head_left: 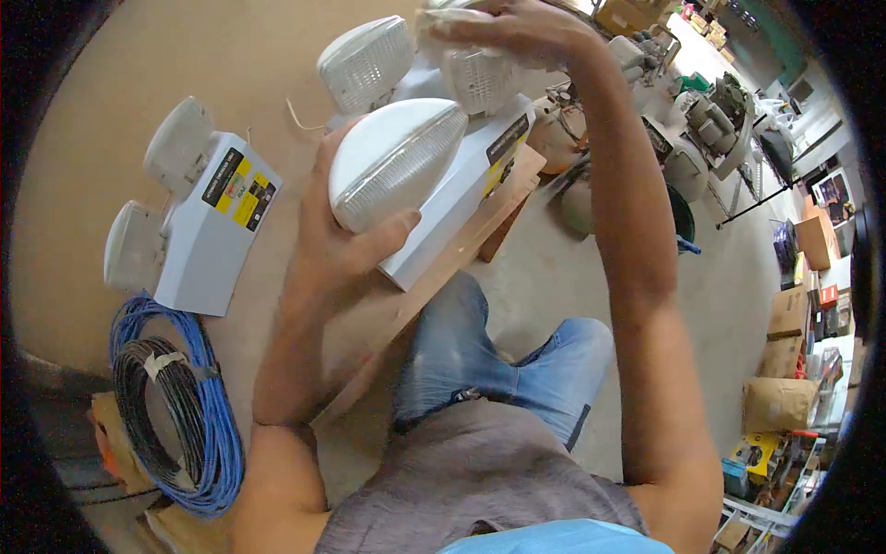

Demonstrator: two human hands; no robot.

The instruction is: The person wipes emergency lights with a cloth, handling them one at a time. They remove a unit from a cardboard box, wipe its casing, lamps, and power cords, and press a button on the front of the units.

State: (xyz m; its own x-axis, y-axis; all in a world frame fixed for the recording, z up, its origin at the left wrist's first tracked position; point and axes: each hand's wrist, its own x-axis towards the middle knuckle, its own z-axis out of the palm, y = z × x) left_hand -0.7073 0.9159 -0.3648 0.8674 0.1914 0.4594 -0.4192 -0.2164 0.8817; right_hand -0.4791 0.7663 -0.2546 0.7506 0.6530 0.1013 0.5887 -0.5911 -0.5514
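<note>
My left hand (355, 226) is closed around a white lamp head (397, 157) with a ribbed clear lens, above a white emergency light box (434, 217) with a black and yellow label. At the top, my right hand (508, 28) touches or holds something whitish, possibly a cloth, over another lamp head (480, 78); its fingertips are partly cut off. A further lamp head (366, 65) stands behind the left one. On the left lies a second white light box (217, 226), with two lamp heads attached at its side.
Coils of blue and black cable (198, 415) lie at the lower left. The brown table edge (452, 258) runs beside my legs. Machines and tanks (692, 138) stand on the floor at the upper right. Cardboard boxes (789, 314) and shelved goods line the right side.
</note>
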